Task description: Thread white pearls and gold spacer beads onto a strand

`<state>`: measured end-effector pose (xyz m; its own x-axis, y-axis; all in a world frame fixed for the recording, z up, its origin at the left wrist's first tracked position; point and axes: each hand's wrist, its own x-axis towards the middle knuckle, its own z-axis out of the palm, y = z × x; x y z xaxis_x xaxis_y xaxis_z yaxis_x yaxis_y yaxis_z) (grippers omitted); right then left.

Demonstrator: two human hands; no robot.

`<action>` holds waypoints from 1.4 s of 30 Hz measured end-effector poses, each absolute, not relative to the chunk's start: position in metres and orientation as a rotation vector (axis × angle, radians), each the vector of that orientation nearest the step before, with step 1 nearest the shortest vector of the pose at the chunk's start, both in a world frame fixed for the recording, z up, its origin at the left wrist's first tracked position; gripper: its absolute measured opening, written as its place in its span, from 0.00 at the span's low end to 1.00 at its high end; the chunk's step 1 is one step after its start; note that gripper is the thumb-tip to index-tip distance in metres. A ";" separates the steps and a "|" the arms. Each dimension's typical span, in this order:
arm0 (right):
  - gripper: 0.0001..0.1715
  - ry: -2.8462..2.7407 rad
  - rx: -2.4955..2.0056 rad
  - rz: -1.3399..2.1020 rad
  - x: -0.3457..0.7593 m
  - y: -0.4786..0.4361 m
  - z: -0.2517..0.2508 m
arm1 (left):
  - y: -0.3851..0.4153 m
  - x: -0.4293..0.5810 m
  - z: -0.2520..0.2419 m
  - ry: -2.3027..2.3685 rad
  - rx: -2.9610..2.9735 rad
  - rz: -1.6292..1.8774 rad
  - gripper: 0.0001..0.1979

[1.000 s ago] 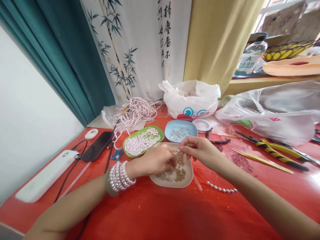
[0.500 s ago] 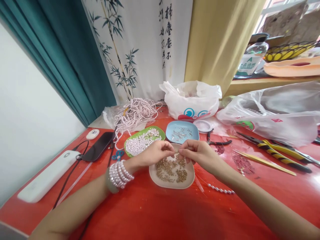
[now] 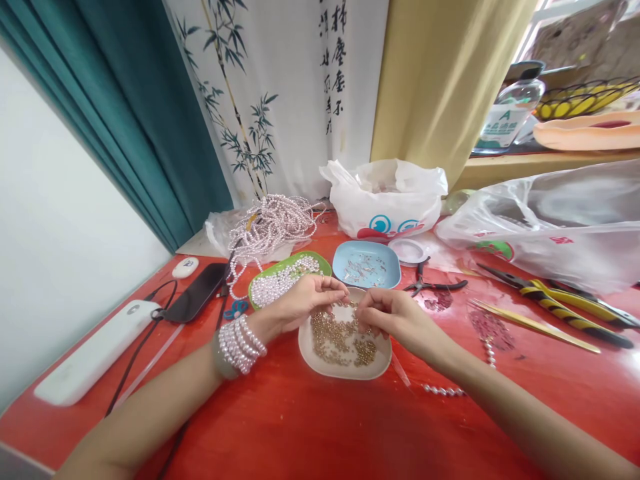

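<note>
Over the back left of a cream tray (image 3: 345, 371), my left hand (image 3: 313, 300) has its thumb and fingers pinched together; whatever is between them is too small to name. My right hand (image 3: 395, 313) reaches down at the tray's right side, fingertips bunched among the small gold beads (image 3: 333, 333); its grip is hidden. Several strands of pinkish pearls (image 3: 243, 343) wrap my left wrist. A green tray (image 3: 320, 259) of loose pearl beads (image 3: 275, 287) lies behind my left hand. Farther back, a blue tray (image 3: 345, 253) holds small metal pieces. A pearl strand (image 3: 445, 390) passes under my right forearm.
Black pliers (image 3: 430, 285), gold tweezers (image 3: 535, 325) and yellow-black pliers (image 3: 565, 310) lie at right. Plastic bags (image 3: 390, 200) and a heap of pearl strings (image 3: 275, 227) stand at the back. At left lie a phone (image 3: 195, 293) and a white power bank (image 3: 97, 353).
My hands were close together above the cream tray. Now they are apart: the right hand has lowered toward the gold beads, and the left has shifted slightly left and up.
</note>
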<state>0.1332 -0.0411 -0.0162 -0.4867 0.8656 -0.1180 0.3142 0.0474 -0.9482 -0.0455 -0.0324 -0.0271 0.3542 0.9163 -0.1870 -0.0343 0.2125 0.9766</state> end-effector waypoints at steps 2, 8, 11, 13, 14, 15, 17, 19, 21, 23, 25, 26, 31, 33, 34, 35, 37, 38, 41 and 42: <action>0.06 -1.851 -1.186 1.436 0.133 -0.041 -0.016 | -0.032 -0.045 -0.027 0.980 1.139 0.839 0.09; 0.07 -1.909 -1.173 1.384 0.132 -0.041 -0.016 | -0.032 -0.046 -0.030 0.968 1.123 0.835 0.10; 0.07 -1.902 -1.184 1.397 0.132 -0.041 -0.016 | -0.032 -0.045 -0.031 0.978 1.134 0.836 0.10; 0.07 -1.893 -1.190 1.404 0.132 -0.041 -0.017 | -0.032 -0.045 -0.031 0.980 1.143 0.834 0.10; 0.07 -1.888 -1.191 1.409 0.132 -0.041 -0.017 | -0.032 -0.045 -0.031 0.978 1.146 0.832 0.10; 0.07 -1.882 -1.191 1.414 0.132 -0.041 -0.017 | -0.032 -0.045 -0.031 0.974 1.148 0.828 0.10; 0.06 -1.865 -1.191 1.429 0.131 -0.042 -0.017 | -0.032 -0.045 -0.031 0.968 1.151 0.818 0.10; 0.07 -1.855 -1.191 1.437 0.131 -0.042 -0.016 | -0.032 -0.045 -0.030 0.962 1.148 0.811 0.09; 0.07 -1.854 -1.184 1.438 0.131 -0.043 -0.015 | -0.032 -0.045 -0.030 0.954 1.140 0.812 0.09; 0.07 -1.855 -1.176 1.440 0.131 -0.043 -0.014 | -0.032 -0.046 -0.029 0.945 1.133 0.816 0.09; 0.07 -1.855 -1.171 1.446 0.132 -0.042 -0.014 | -0.032 -0.046 -0.029 0.941 1.126 0.819 0.09; 0.07 -1.854 -1.169 1.450 0.132 -0.042 -0.014 | -0.032 -0.045 -0.029 0.942 1.122 0.821 0.09; 0.07 -1.847 -1.151 1.463 0.132 -0.041 -0.016 | -0.032 -0.045 -0.028 0.969 1.103 0.835 0.12; 0.07 -1.841 -1.148 1.470 0.132 -0.041 -0.017 | -0.031 -0.045 -0.027 0.974 1.098 0.826 0.13; 0.07 -1.840 -1.144 1.473 0.132 -0.041 -0.017 | -0.031 -0.045 -0.027 0.974 1.096 0.820 0.12; 0.06 -1.840 -1.142 1.474 0.133 -0.041 -0.017 | -0.031 -0.045 -0.028 0.973 1.096 0.815 0.12; 0.06 -1.844 -1.142 1.468 0.133 -0.041 -0.017 | -0.031 -0.045 -0.028 0.968 1.103 0.813 0.12; 0.06 -1.849 -1.142 1.461 0.133 -0.041 -0.017 | -0.031 -0.045 -0.028 0.964 1.109 0.811 0.11; 0.07 -1.859 -1.146 1.447 0.133 -0.042 -0.017 | -0.032 -0.045 -0.028 0.956 1.123 0.806 0.11; 0.07 -1.860 -1.146 1.449 0.133 -0.042 -0.017 | -0.032 -0.045 -0.028 0.955 1.125 0.804 0.11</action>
<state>0.1330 -0.0418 -0.0169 -0.5109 0.8540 -0.0985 0.3046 0.0727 -0.9497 -0.0452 -0.0320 -0.0285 0.3880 0.8976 -0.2093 -0.0537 0.2488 0.9671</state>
